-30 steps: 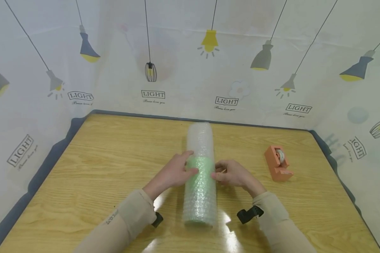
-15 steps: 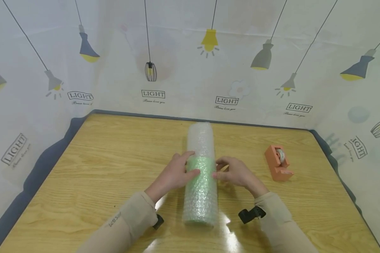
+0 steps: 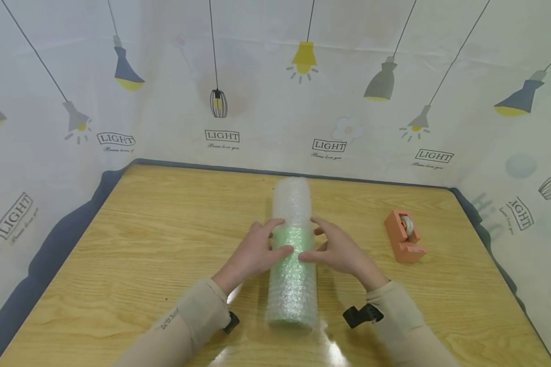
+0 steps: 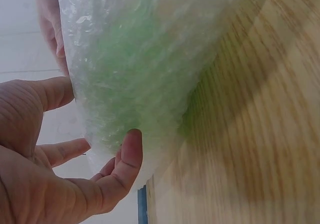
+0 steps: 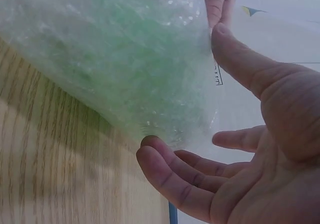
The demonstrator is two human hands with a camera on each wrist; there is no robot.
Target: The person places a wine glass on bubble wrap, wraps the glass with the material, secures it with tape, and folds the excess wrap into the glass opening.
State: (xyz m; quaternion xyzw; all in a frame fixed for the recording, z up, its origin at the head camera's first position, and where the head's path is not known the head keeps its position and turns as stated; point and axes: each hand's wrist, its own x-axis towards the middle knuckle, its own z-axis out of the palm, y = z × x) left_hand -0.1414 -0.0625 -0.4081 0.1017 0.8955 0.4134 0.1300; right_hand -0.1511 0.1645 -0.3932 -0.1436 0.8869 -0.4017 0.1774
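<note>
A long roll of clear bubble wrap (image 3: pixel 291 295) lies lengthwise on the wooden table, with a green band (image 3: pixel 296 236) showing through around its middle. My left hand (image 3: pixel 252 250) holds its left side, thumb laid over the top, and the fingers (image 4: pixel 131 146) curve along the side in the left wrist view. From the right, my right hand (image 3: pixel 342 250) holds the roll at the same height, thumb on top near the left thumb. In the right wrist view its fingers (image 5: pixel 170 174) bend around the lower side. Whatever is inside the wrap is not clearly visible.
An orange tape dispenser (image 3: pixel 398 239) with a roll of tape stands on the right part of the table (image 3: pixel 133 255). A pale cloth backdrop (image 3: pixel 261 76) printed with lamps rises behind the table and along both sides.
My right thumb has moved left over the top of the roll, and the right index finger has reached forward along its side. The roll and my left hand have shifted slightly to the right.
</note>
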